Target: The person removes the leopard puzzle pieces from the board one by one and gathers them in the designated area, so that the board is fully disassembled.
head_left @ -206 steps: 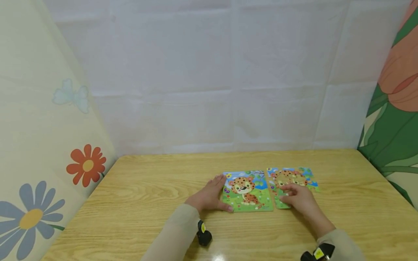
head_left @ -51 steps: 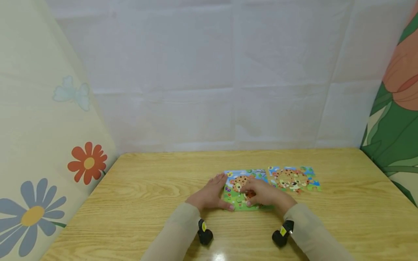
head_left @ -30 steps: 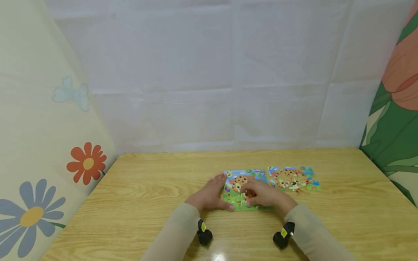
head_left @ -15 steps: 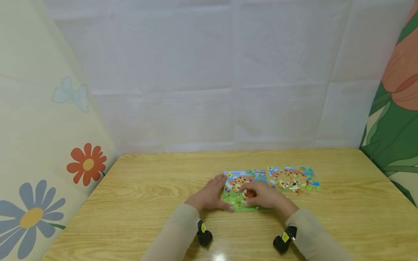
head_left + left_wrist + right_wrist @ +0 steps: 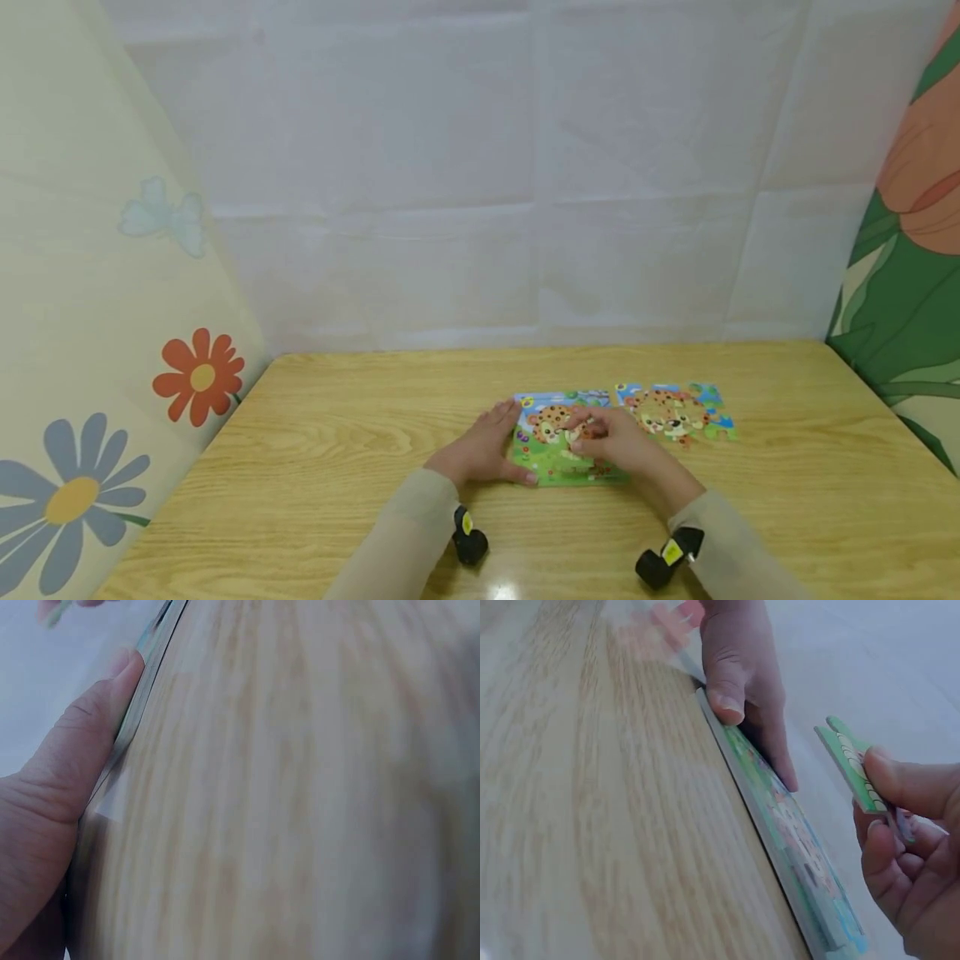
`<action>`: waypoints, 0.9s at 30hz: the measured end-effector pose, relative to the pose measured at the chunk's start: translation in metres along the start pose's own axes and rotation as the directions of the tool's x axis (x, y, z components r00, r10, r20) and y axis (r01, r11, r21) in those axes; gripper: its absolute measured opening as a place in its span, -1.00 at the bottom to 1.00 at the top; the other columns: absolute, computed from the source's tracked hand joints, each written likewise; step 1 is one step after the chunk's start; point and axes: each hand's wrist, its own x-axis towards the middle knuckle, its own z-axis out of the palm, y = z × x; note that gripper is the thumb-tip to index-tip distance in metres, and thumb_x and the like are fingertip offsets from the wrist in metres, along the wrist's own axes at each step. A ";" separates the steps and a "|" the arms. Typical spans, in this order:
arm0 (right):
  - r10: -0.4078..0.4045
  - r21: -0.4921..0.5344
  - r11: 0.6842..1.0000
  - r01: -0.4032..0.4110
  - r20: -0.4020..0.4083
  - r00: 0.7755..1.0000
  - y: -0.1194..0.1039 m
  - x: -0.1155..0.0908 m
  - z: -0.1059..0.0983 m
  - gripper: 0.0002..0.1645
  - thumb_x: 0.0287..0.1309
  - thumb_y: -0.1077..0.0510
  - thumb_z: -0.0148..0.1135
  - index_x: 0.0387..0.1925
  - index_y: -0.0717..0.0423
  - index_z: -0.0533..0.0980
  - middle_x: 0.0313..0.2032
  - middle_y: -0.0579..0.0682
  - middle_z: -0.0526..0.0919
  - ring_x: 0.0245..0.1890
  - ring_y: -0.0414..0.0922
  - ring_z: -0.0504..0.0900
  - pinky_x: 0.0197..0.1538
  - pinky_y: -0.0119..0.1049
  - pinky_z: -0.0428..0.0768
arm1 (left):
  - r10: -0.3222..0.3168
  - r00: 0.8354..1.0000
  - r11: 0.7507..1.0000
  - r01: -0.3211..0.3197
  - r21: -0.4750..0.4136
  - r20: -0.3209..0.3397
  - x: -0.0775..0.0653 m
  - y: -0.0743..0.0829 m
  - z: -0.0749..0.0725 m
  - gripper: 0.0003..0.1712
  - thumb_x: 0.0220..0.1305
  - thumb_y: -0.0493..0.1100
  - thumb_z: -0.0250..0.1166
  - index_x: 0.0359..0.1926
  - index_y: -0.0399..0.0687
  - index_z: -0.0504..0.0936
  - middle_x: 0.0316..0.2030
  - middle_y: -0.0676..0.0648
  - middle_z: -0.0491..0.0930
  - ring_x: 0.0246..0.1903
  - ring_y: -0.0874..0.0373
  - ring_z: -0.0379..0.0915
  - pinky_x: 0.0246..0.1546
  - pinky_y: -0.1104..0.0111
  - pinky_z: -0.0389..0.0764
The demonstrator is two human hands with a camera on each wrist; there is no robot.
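Observation:
A square jigsaw puzzle [image 5: 542, 460] with a spotted leopard cub on green and blue lies on the table. My left hand [image 5: 478, 450] rests along its left side, fingers extended, thumb [image 5: 124, 682] against its front edge. In the right wrist view, my right hand [image 5: 930, 840] pinches a green puzzle piece [image 5: 849, 769] between thumb and fingers, raised apart from the puzzle. From the head view that hand [image 5: 626, 442] hangs over the puzzle's right part and hides some of it. A second, partial leopard picture [image 5: 663, 408] of joined pieces lies to the right, its lower edge uneven.
The wooden table [image 5: 360, 425] carries both pictures. Behind it hangs a creased white cloth [image 5: 450, 208]. Flower-printed panels [image 5: 60, 292] stand at left and right. A small black device [image 5: 470, 537] is on each wrist.
My right hand has gone from the right-hand picture, whose lower-left pieces are gone, to the left puzzle. In the last half second it has risen slightly with the piece. My left hand stays put.

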 end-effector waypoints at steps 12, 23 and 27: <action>0.100 0.047 0.995 -0.092 -0.212 0.972 0.003 -0.025 -0.021 -0.67 0.12 0.19 0.25 -0.10 0.29 0.50 -0.26 0.16 0.59 -0.45 -0.19 0.47 -0.44 -0.32 0.50 | -0.015 1.000 1.000 0.015 -0.003 0.007 0.000 0.001 0.000 0.31 -0.13 0.28 0.40 0.43 -0.24 -0.13 0.44 -0.21 -0.18 0.42 -0.09 -0.31 0.41 0.07 -0.17; 0.205 0.132 0.976 -0.175 -0.271 0.940 0.014 -0.046 -0.039 -0.67 0.23 0.22 0.11 -0.04 0.37 0.43 -0.37 -0.11 0.50 -0.37 -0.23 0.47 -0.37 -0.30 0.56 | -0.021 1.000 1.000 0.021 -0.002 0.011 0.001 0.001 0.000 0.33 -0.14 0.29 0.40 0.43 -0.22 -0.14 0.44 -0.19 -0.20 0.42 -0.07 -0.33 0.41 0.09 -0.20; 0.201 0.131 0.977 -0.171 -0.272 0.941 0.017 -0.053 -0.047 -0.66 0.24 0.24 0.08 -0.03 0.43 0.39 -0.36 -0.10 0.49 -0.35 -0.23 0.48 -0.34 -0.27 0.60 | -0.026 1.000 1.000 0.026 0.001 0.011 0.000 0.002 0.000 0.33 -0.15 0.30 0.40 0.43 -0.21 -0.15 0.44 -0.19 -0.20 0.42 -0.08 -0.33 0.41 0.09 -0.20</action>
